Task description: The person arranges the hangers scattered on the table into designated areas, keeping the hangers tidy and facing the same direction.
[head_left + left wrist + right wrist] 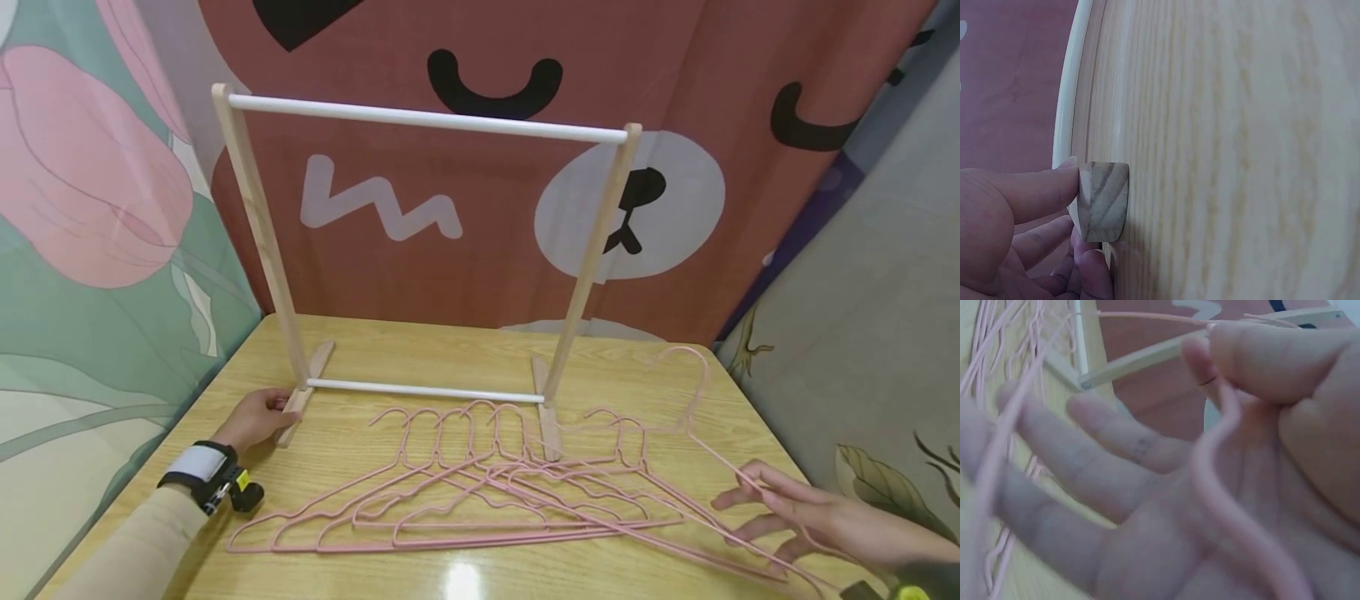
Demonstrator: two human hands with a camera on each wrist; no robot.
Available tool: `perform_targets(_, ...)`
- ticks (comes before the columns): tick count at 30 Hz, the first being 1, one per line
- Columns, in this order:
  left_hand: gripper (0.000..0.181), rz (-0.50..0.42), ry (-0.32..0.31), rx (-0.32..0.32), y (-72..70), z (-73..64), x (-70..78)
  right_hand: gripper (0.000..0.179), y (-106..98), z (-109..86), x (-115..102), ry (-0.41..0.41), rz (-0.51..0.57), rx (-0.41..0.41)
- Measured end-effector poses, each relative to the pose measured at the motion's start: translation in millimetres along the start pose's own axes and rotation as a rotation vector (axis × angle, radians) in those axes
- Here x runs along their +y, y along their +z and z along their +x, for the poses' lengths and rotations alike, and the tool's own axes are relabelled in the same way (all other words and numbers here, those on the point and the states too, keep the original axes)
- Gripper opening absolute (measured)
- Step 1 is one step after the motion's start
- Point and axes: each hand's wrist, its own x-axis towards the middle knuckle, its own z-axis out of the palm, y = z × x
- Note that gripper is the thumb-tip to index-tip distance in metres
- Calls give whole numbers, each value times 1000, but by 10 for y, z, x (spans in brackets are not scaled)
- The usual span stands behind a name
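Note:
A small clothes rack of pale wooden posts with a white top rod (pixel 427 117) stands upright on the table. My left hand (pixel 255 419) pinches the front end of the rack's left foot; in the left wrist view the thumb lies on one side of that wooden foot (pixel 1109 201) and curled fingers on the other. At the right, my right hand (pixel 817 512) holds a pink hanger (pixel 720 454) between thumb and index finger, the other fingers spread. Its hook points up and back, above the table. Several more pink hangers (pixel 360 548) lie overlapping in front of the rack.
The wooden table (pixel 360 350) meets a hanging brown cloth (pixel 487 275) with a cartoon face behind the rack. A flowered cloth (pixel 97 208) hangs at the left and a grey one (pixel 877 292) at the right. A lower white rod (pixel 427 390) joins the rack's posts.

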Motion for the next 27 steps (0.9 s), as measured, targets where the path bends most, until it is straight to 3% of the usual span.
perform_targets(7, 54, 2, -10, 1, -12, -12, 17, 46, 86, 179, -179, -149, 85, -72)
perform_targets(12, 54, -6, -18, -3, 1, 6, -4, 57, 175, 311, -306, -239, 155, -146)
perform_targets(20, 55, -24, -17, -3, 10, 7, -9, 57, 288, 430, -456, -317, 64, -109)
perform_targets(27, 55, -5, -7, 5, 1, 2, -7, 52, 398, 562, -470, -443, -170, 38)
